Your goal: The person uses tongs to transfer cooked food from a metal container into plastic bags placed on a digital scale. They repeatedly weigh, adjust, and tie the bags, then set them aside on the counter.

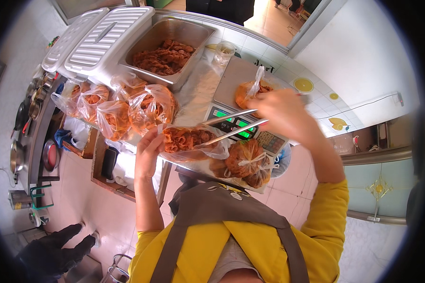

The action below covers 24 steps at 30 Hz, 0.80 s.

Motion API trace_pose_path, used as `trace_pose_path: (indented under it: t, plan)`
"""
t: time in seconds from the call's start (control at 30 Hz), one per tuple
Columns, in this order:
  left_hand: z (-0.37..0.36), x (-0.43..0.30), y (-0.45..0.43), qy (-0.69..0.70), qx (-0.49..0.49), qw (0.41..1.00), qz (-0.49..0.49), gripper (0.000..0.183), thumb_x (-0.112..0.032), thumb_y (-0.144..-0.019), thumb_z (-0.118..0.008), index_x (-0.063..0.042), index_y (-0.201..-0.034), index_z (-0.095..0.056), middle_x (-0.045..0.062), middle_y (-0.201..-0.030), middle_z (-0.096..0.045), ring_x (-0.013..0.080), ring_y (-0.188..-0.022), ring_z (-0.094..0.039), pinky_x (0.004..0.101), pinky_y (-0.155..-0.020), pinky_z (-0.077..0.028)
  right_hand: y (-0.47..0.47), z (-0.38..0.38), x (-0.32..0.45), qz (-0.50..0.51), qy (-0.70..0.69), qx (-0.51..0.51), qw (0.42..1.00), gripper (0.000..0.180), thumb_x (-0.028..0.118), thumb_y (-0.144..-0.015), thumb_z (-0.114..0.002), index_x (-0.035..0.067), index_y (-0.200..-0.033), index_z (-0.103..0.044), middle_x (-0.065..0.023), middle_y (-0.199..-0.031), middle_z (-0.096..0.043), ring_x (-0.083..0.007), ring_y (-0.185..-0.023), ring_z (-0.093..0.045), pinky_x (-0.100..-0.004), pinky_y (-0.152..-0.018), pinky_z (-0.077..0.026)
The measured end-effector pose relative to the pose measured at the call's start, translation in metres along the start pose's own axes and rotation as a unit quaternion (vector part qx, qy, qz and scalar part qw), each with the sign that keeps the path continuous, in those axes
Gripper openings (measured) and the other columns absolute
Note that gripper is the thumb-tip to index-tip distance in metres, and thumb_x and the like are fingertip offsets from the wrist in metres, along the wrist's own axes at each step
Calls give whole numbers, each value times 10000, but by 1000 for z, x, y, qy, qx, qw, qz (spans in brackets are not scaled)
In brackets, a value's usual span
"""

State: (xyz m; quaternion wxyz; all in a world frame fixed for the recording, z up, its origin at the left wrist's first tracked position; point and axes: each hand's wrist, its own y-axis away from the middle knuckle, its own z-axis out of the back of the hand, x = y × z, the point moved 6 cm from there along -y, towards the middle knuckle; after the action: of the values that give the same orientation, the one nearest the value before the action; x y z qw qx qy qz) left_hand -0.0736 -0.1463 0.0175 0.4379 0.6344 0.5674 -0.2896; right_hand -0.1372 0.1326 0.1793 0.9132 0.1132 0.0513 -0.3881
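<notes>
My left hand (151, 150) grips the rim of an open clear plastic bag (194, 154) filled with reddish-brown food pieces (184, 138). In my right hand (281, 109) is a pair of long metal tongs (235, 131), their tips at the food in that bag. Behind the right hand, a bag of similar food (246, 92) with its top gathered upward stands on the steel plate of a digital scale (228, 81). The scale's green displays are lit. Tied bags of food (246, 161) lie at the counter's front edge, just below the scale's keypad.
A deep steel pan (179, 79) of the same food stands at the back, beside white lidded bins (109, 39). Several filled bags (115, 120) crowd the counter's left. A clear jar (224, 53) is behind the scale. An open wooden drawer (122, 192) juts out below. Other people are partly visible.
</notes>
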Motion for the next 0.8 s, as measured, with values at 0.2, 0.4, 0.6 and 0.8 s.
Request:
trace_pose_path:
  t: [0.2, 0.4, 0.6, 0.8]
  plan:
    - [-4, 1, 2, -115, -30, 993, 0, 331, -73, -909, -595, 49, -1216, -578, 18, -925, -621, 76, -817, -535, 223, -741, -418, 116, 96, -95, -310, -38, -89, 946, 245, 80, -617, -792, 74, -834, -680, -109, -712, -633, -290, -666, -613, -378, -622, -473]
    - [-35, -4, -20, -135, 55, 989, -29, 376, -63, -910, -601, 41, -1270, -567, 12, -967, -608, 66, -849, -517, 190, -757, -404, 122, 60, -145, -270, 159, -15, 950, 298, 145, -579, -820, 93, -834, -675, -89, -742, -654, -296, -775, -652, -399, -700, -515]
    - [-20, -11, -21, -269, -45, 962, -17, 327, -82, -885, -638, 39, -1187, -601, 32, -929, -616, 134, -839, -541, 273, -767, -445, 80, -1, -167, -192, 159, 25, 968, 267, 149, -532, -857, 80, -715, -675, -98, -713, -659, -282, -739, -676, -388, -652, -519]
    - [-71, -24, 36, -581, -17, 738, -343, 359, -56, -789, -692, -56, -1141, -618, 119, -1148, -556, 325, -1074, -495, 443, -865, -426, 107, 29, -167, -221, 87, -16, 971, 200, 108, -561, -812, 89, -713, -684, -111, -685, -644, -308, -718, -654, -399, -658, -518]
